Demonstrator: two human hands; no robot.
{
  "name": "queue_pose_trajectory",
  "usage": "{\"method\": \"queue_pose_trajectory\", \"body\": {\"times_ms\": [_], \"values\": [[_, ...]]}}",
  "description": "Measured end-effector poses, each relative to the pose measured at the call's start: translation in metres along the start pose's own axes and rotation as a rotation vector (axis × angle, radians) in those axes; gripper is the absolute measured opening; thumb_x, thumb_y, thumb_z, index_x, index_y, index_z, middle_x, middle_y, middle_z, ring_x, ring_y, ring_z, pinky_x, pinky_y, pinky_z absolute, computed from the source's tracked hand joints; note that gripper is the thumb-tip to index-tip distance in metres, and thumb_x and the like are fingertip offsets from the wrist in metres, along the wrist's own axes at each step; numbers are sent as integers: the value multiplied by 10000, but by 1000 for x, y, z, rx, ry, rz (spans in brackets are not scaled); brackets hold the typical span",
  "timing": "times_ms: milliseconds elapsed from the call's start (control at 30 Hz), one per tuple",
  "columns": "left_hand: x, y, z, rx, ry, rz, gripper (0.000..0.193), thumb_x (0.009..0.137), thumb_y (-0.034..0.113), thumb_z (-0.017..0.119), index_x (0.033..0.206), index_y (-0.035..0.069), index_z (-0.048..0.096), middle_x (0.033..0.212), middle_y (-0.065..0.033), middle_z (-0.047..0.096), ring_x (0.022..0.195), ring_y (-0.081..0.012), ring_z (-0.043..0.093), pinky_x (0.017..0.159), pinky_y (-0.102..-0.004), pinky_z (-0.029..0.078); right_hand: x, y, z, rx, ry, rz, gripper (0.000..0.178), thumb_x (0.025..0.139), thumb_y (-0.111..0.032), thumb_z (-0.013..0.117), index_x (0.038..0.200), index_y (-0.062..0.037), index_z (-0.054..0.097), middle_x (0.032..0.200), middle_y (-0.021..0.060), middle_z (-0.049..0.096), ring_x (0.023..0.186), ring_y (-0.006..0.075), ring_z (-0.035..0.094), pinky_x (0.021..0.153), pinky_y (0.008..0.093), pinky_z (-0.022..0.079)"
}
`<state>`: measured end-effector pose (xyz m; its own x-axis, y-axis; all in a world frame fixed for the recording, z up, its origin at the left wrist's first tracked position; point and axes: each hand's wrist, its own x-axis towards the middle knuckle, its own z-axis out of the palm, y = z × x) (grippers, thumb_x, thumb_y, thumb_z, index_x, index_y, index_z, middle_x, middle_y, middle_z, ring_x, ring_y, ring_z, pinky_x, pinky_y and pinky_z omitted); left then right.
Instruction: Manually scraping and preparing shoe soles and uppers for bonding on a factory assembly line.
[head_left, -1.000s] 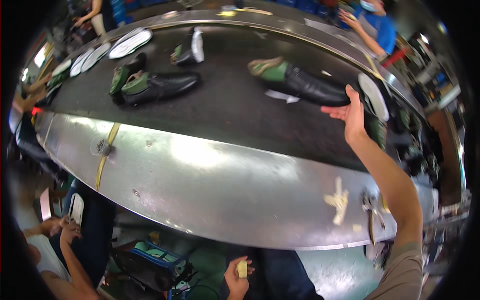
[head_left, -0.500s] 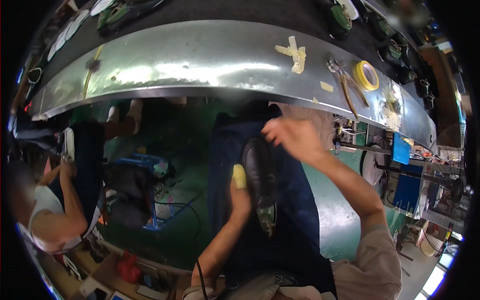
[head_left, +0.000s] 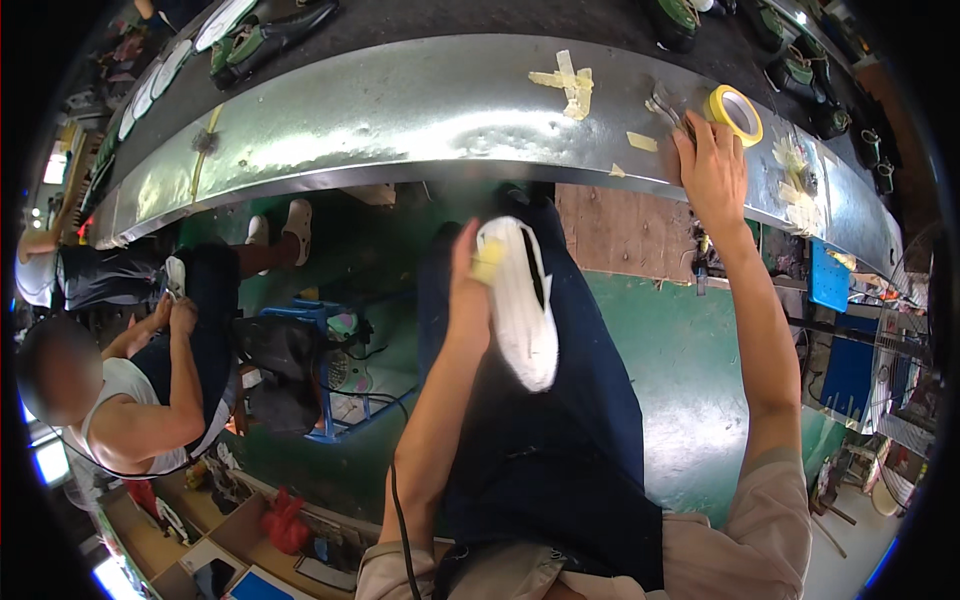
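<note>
My left hand (head_left: 468, 300) grips a shoe (head_left: 522, 320) over my lap, its long white underside turned up with a dark slit along one edge. Yellow wrapping covers a digit of that hand and lies against the shoe's side. On the metal bench, my right hand (head_left: 715, 175) is closed over the handles of a pair of pliers (head_left: 664, 106). Only the metal head of the pliers shows past my fingers. Right beside these fingers lies a roll of yellow tape (head_left: 757, 128).
Tape strips (head_left: 567, 84) stick to the metal bench ledge (head_left: 400, 110). Beyond it, a dark surface carries several shoes (head_left: 245, 50). At the left a seated co-worker (head_left: 150, 400) handles a shoe, near a blue-framed stool (head_left: 320, 340). A cable runs past my left forearm.
The shoe has turned from its black upper to its white underside and moved farther from me. My right hand has gone from near the shoe to the pliers on the bench.
</note>
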<state>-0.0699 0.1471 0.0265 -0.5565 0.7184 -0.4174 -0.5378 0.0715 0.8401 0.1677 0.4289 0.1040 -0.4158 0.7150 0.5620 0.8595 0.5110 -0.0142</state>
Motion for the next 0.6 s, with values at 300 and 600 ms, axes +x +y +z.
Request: {"method": "queue_pose_trajectory", "body": {"times_ms": [300,600], "values": [[4,12,-21,1017,-174,562,826,744,-150,585,1522,127,580,1272,-256,728,1201,-416,720,1042,-393,564,-85,-81,-80,1321,-1101,472,408,1153,-405,531,1303,-52,670,1095,63,732,937,129,719,712,301,555],[10,8,-33,1193,-32,615,495,810,-25,765,1277,119,683,1085,-192,784,960,-411,776,804,-440,611,-140,-163,-55,1547,-1309,999,511,1163,-416,532,1435,14,585,1241,110,751,1030,178,756,808,318,613]]}}
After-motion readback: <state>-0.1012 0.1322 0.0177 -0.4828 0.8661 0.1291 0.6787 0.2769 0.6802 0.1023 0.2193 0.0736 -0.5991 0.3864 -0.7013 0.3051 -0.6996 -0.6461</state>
